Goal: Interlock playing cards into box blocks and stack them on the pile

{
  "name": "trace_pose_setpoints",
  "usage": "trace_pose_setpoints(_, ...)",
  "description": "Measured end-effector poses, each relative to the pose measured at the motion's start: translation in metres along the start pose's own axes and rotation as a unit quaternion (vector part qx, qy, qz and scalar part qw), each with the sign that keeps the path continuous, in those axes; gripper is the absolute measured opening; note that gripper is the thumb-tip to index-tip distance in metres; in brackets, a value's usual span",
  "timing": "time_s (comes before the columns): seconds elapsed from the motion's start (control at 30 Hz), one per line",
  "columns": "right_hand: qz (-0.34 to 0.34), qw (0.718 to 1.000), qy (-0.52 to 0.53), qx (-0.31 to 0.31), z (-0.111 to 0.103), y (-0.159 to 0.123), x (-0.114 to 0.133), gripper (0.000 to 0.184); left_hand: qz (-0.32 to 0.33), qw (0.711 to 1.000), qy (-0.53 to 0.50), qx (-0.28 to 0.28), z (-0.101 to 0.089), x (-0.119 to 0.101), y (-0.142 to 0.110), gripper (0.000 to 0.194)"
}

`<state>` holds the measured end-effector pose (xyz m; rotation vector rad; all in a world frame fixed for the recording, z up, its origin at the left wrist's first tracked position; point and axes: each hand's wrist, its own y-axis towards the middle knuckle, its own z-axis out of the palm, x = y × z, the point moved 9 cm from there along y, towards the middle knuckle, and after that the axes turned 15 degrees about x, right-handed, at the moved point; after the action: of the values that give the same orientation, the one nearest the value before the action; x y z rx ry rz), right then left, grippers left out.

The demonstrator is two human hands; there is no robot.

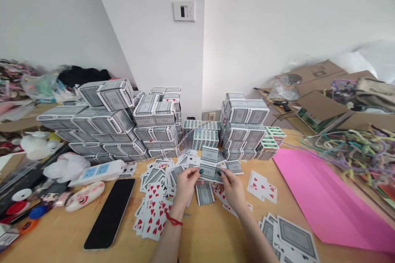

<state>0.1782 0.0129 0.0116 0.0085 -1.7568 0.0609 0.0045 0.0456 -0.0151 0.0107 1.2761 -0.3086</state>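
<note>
Both of my hands pinch folded playing cards [208,171], backs outward, above the middle of the wooden table. My left hand [188,183] grips the left edge, and a red string circles that wrist. On the right edge, my right hand [231,185] has its thumb and fingers closed. Just beyond my fingers is a grey-backed card piece [210,154]; another card [205,194] lies face down below. Loose face-up cards [156,209] spread left of my left hand, and a few hearts cards [262,187] lie to the right.
Tall stacks of folded-card blocks stand at the back left [105,123] and back right [245,127]. Green-and-white card boxes [205,137] sit between them. A black phone [110,213] lies left, pink paper [333,201] right. Face-down cards [296,238] lie at the front right.
</note>
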Motion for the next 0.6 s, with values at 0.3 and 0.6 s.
trace_pose_setpoints(0.3, 0.017, 0.998, -0.067, -0.009, -0.006, -0.001, -0.003, 0.036, 0.014, 0.999, 0.037, 0.01, -0.006, 0.003, 0.004, 0.024)
trace_pose_setpoints(0.6, 0.019, 0.998, 0.044, 0.043, 0.01, 0.002, -0.006, 0.034, 0.033, 0.998, 0.028, 0.055, 0.011, -0.007, 0.0, 0.03)
